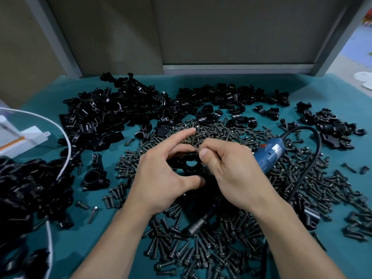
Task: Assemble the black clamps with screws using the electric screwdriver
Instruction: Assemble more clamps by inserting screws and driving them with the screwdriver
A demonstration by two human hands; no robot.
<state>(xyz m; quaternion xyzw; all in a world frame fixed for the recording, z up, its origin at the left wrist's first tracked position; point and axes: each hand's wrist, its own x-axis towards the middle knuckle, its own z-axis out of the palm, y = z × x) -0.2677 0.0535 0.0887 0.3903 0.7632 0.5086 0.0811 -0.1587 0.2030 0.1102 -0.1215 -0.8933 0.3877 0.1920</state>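
Gripping a black clamp (190,165) in the left hand (161,178) over the screws (201,248), pinching at its top edge with the right hand (227,170), likely on a screw, though hidden. Could start crooked and jam, or slip into the pile, with the screwdriver (270,156) lying just behind.

The left hand (159,178) and the right hand (233,172) are bare, with nothing worn on the fingers or wrists. The left forearm (112,242) and the right forearm (291,238) are likewise uncovered down to the lower edge of the view. The right thumbnail (203,153) is short, plain and rounded. Knuckles and faint tendons show on the backs of both hands.
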